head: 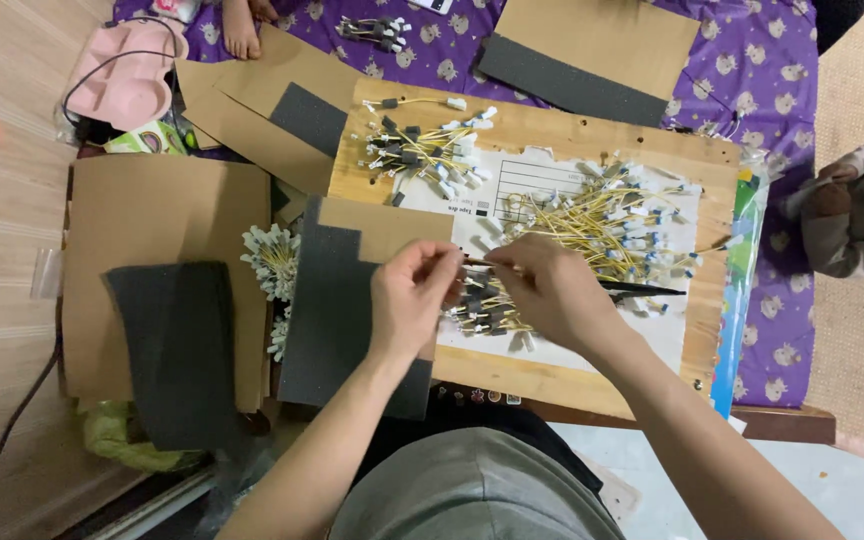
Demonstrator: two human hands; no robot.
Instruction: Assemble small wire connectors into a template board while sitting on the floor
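Left hand (410,296) and right hand (550,288) are pinching one yellow wire (474,262) between them, fingers narrow, over a wooden board (592,135). Black tweezers (642,290) lying at 3 o'clock. Wire pile (607,222) spreading at 1 o'clock; smaller bundle (422,150) farther off at 11.

Two hands work over the board: the left hand (407,300) and the right hand (550,290). Four dark foam sheets (180,350) show, and four loose heaps of yellow wire leads (592,215), the single leads too many and too tangled to count. One pink tray (122,75) lies far left. One bare foot (241,28) shows at the top.
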